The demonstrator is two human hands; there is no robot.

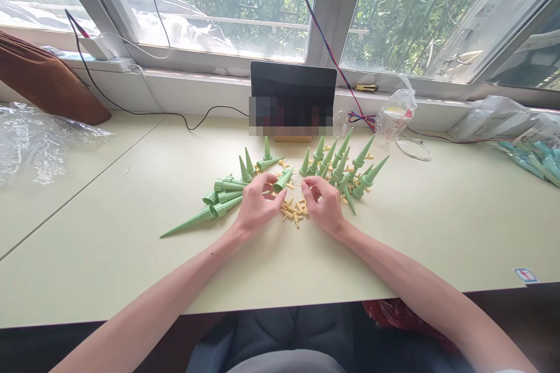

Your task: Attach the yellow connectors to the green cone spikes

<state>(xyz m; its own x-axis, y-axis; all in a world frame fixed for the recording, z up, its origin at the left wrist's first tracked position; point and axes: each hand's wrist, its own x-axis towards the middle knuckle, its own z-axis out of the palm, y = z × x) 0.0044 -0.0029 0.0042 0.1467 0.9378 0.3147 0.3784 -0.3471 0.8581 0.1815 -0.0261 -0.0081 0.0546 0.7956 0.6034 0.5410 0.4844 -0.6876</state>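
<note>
My left hand (pixel 261 201) is closed round a green plastic spike (pixel 283 180), its hollow end tilted toward me. Opposite it, the fingertips of my right hand (pixel 322 201) pinch a small yellow valve piece, mostly hidden by the fingers. A loose pile of yellow valve pieces (pixel 296 213) lies on the table between the two hands. Left of my left hand, several green spikes (pixel 227 201) lie on their sides, while a few stand point up behind it. Beyond my right hand, several spikes with yellow pieces fitted (pixel 339 166) stand in a cluster.
A dark tablet (pixel 293 93) leans on a wooden stand at the back, with a cable running left. Clear plastic bags (pixel 39 140) lie at left. A bagged cup (pixel 396 111), a coiled white cable (pixel 413 148) and blue-green strips (pixel 536 157) are at right.
</note>
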